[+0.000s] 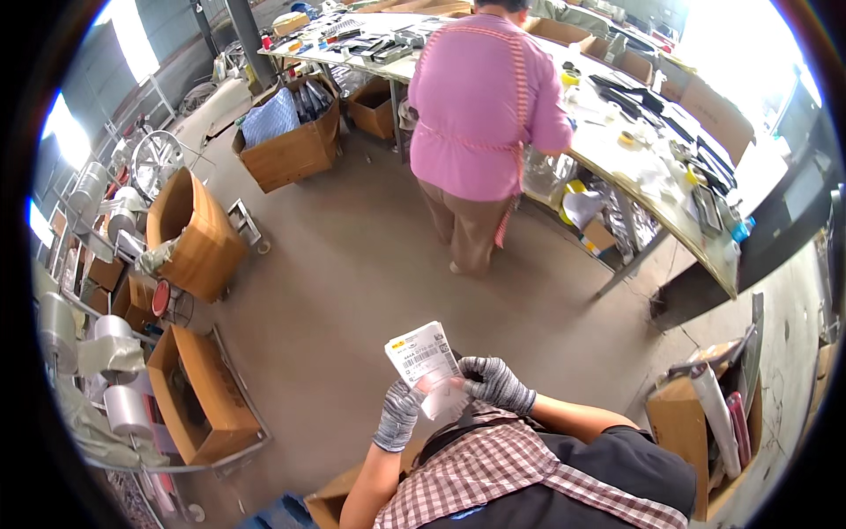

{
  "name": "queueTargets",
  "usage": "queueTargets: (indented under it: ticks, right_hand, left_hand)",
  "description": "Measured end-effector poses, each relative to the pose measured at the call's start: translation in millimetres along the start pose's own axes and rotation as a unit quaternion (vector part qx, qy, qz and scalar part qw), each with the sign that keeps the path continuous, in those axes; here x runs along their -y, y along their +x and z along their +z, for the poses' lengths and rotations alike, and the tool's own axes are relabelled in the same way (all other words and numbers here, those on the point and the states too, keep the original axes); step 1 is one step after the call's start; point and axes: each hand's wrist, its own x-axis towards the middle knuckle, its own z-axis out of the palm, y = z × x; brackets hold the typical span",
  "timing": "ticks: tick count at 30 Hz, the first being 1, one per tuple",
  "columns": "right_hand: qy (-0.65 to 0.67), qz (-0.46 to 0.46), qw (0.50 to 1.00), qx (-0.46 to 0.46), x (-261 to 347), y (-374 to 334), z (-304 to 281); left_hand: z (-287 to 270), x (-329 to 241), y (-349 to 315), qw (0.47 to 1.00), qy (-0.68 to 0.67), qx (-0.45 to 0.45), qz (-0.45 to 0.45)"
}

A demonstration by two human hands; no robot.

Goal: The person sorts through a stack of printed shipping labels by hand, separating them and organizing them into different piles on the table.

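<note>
Seen from above, a person in a checked apron (471, 480) holds a small stack of printed white labels (419, 349) in front of the body. The gloved left hand (401, 416) grips its lower edge; the gloved right hand (498, 385), fingers curled, is at the lower right corner, though whether it pinches anything is unclear. The step in hand looks like handling or sorting the labels; the next move probably calls for a steady left hold while right fingertips separate one. Ahead, a co-worker in pink (476, 106) blocks part of a cluttered worktable (716, 257). An open carton (231, 423) and pale rolls (128, 411) stand left; a carton of wrapped rolls (677, 421) stands right.
</note>
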Motion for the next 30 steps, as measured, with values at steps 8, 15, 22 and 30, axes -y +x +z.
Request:
queueTargets:
  ticks: [8,15,22,30]
  right_hand:
    - [0.022,0.011,0.992,0.127,67.7,364.9,-3.7]
    - [-0.066,-0.074,0.977,0.188,140.1,600.5,-14.1]
    - [0.034,-0.044,0.998,0.026,141.6,813.7,-40.7]
    - [0.093,-0.021,0.958,-0.271,157.9,944.2,-137.1]
  left_hand:
    - [-173.3,-106.0,261.4,0.993,-0.011,-0.109,0.04]
    - [-307.0,-156.1,426.8,0.987,-0.098,-0.127,0.023]
    - [-393.7,-239.9,665.6,0.999,-0.03,-0.004,-0.03]
    - [-371.7,-340.7,930.4,0.958,-0.003,0.249,-0.143]
